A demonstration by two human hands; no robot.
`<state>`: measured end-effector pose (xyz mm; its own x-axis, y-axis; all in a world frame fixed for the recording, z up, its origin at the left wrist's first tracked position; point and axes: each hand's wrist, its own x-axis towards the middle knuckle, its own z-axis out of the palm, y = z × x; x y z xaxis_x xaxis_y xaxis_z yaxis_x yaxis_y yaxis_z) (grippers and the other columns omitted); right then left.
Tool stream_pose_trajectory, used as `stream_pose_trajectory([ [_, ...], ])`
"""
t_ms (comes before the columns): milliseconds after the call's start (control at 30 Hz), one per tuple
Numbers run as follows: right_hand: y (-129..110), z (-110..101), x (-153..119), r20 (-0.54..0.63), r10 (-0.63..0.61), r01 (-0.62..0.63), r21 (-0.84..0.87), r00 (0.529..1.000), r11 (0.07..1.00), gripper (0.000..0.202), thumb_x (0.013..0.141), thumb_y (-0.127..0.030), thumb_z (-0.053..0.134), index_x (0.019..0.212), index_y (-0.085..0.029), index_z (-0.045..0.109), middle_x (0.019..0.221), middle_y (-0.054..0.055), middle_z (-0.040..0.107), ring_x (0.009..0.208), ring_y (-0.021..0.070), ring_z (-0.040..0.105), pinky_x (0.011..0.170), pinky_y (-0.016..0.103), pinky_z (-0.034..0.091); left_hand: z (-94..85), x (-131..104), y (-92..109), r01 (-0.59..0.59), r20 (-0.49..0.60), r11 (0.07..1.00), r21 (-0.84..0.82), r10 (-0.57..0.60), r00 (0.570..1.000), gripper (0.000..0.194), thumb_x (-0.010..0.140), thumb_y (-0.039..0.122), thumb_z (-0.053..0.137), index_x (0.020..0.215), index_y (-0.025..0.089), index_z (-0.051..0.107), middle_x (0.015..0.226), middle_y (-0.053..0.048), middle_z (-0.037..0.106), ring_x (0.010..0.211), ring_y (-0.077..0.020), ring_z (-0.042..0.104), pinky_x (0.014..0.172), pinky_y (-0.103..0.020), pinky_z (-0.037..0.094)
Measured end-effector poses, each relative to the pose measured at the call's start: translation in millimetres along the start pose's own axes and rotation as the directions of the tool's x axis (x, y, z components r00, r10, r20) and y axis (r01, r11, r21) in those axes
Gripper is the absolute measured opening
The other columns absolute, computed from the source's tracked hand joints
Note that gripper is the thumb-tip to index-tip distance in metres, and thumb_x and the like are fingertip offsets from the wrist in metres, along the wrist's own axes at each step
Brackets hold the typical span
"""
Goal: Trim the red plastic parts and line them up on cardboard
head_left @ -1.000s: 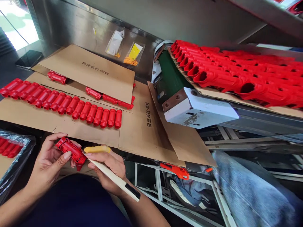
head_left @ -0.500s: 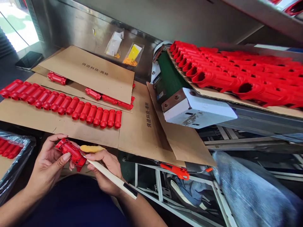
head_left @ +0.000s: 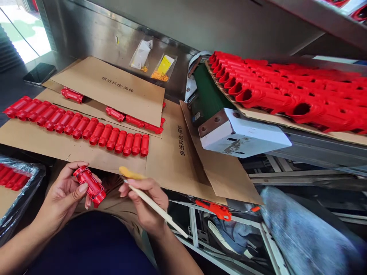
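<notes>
My left hand (head_left: 61, 194) holds a red plastic housing (head_left: 90, 184) with dark lines on its upper face, thumb on top and fingers round it. To its right, my right hand (head_left: 149, 202) is closed on a thin cream-coloured tool (head_left: 157, 208) that slants down to the right. A yellow cover shows on the forefinger (head_left: 130, 173) of that hand. The tool's tip stands apart from the housing. Beyond my hands, a row of several red housings (head_left: 93, 128) lies side by side on brown cardboard (head_left: 74, 147).
A cardboard sheet (head_left: 109, 82) partly covers more red parts. Many red housings (head_left: 269, 88) stand on a conveyor at the right, above its white end bracket (head_left: 243, 133). A phone (head_left: 39, 73), two small bags and an orange-handled tool (head_left: 215, 209) lie around. At lower left is a plastic-lined box (head_left: 34, 183).
My right hand has moved right, taking the cream tool away from the red housing. The housing has turned slightly in my left hand. The whole view has shifted a little.
</notes>
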<state>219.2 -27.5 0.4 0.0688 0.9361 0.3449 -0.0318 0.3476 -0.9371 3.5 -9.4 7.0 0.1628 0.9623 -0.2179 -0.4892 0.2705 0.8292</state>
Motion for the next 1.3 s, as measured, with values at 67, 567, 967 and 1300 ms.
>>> stream_pose_trajectory([
  [67, -4.5, 1.0, 0.8, 0.113, 0.013, -0.011, -0.023, 0.993, 1.0, 0.012, 0.103, -0.035, 0.077, 0.111, -0.026, 0.081, 0.101, 0.009, 0.086, 0.083, 0.0235, 0.083, 0.077, 0.039, 0.069, 1.4, -0.9, 0.7, -0.022, -0.018, 0.999, 0.026, 0.022, 1.0, 0.044, 0.093, 0.026, 0.085, 0.131, 0.025, 0.064, 0.107, -0.007, 0.08, 0.064, -0.0133, 0.068, 0.059, -0.026, 0.06],
  [567, -6.6, 2.5, 0.0, 0.241, -0.093, 0.133, -0.154, 0.966, 0.979, 0.017, 0.103, -0.025, 0.076, 0.12, -0.025, 0.08, 0.115, 0.009, 0.086, 0.102, 0.0233, 0.082, 0.091, 0.037, 0.069, 4.9, -5.0, 3.9, -0.075, -0.068, 0.987, 0.142, 0.085, 0.994, 0.048, 0.089, 0.03, 0.089, 0.129, 0.026, 0.062, 0.109, -0.007, 0.081, 0.066, -0.0167, 0.071, 0.061, -0.028, 0.061],
  [967, 1.4, -8.1, 10.6, 0.522, -0.173, 0.358, -0.278, 0.835, 0.891, 0.021, 0.105, -0.017, 0.067, 0.123, -0.026, 0.074, 0.12, 0.013, 0.083, 0.099, 0.0259, 0.08, 0.09, 0.045, 0.069, -10.1, 1.5, -7.7, -0.035, -0.016, 0.991, 0.13, 0.037, 0.999, 0.047, 0.092, 0.032, 0.085, 0.134, 0.023, 0.065, 0.083, -0.001, 0.074, 0.055, -0.0132, 0.066, 0.052, -0.023, 0.058],
  [1300, -3.6, 5.7, 10.6, 0.277, 0.307, -0.352, 0.128, 0.91, 0.927, 0.03, 0.101, -0.052, 0.076, 0.102, -0.023, 0.07, 0.075, 0.001, 0.075, 0.065, 0.0167, 0.072, 0.069, 0.033, 0.062, -16.2, -0.4, -6.7, -0.076, -0.013, 0.963, 0.259, 0.082, 0.997, 0.052, 0.09, 0.028, 0.087, 0.139, 0.03, 0.069, 0.098, -0.004, 0.077, 0.071, -0.0172, 0.072, 0.071, -0.028, 0.063],
])
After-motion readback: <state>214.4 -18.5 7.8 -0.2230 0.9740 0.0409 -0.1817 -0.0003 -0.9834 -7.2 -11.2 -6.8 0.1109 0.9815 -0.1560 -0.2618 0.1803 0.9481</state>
